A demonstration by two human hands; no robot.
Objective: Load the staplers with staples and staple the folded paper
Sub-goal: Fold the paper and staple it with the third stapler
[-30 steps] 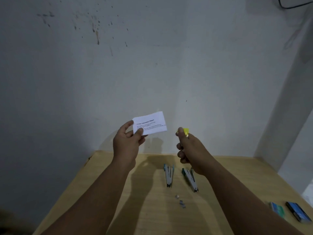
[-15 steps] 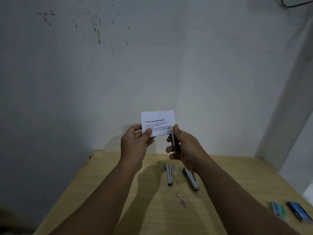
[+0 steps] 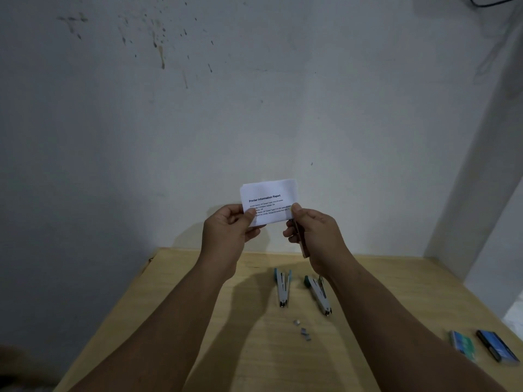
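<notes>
A folded white printed paper (image 3: 270,195) is held up in front of the wall. My left hand (image 3: 229,233) pinches its lower left corner. My right hand (image 3: 314,232) grips a slim stapler (image 3: 300,240) upright, its top end at the paper's lower right edge, thumb on top. Most of that stapler is hidden in my fist. On the wooden table (image 3: 198,321) below lie two more staplers, one grey with teal ends (image 3: 283,288) and another (image 3: 318,294) to its right, both lying open. A few loose staple strips (image 3: 302,329) sit just in front of them.
Two staple boxes lie at the table's right front, a green one (image 3: 462,345) and a blue one (image 3: 496,345). A white wall stands close behind the table, and a wall corner juts out at the right.
My hands came together: the paper turned to face me and rose a little, and my right hand brought the stapler over to the paper's right edge.
</notes>
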